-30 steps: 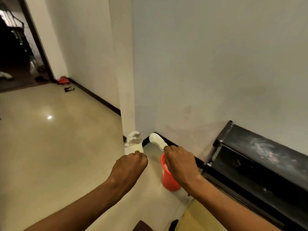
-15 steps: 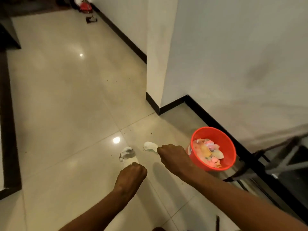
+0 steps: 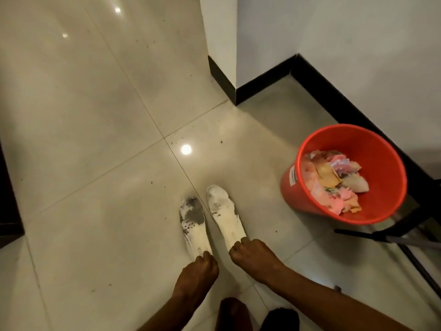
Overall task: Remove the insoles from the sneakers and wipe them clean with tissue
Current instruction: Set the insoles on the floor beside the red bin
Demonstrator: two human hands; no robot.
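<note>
My left hand had its fingers curled, pinching the heel of the stained left insole. My right hand likewise pinched the right insole. Both toes pointed to eleven o'clock. A red bucket stood at two o'clock.

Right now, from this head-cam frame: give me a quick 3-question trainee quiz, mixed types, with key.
1. True or false: the left hand grips the left insole and the right hand grips the right insole, each by its near end.
2. Multiple choice: which insole has the larger dark stain at its far end? A) left insole B) right insole C) neither is stained
3. Fill the gap: the red bucket stands on the person's ____ side.

Key: 1 true; 2 A; 3 right.
</note>
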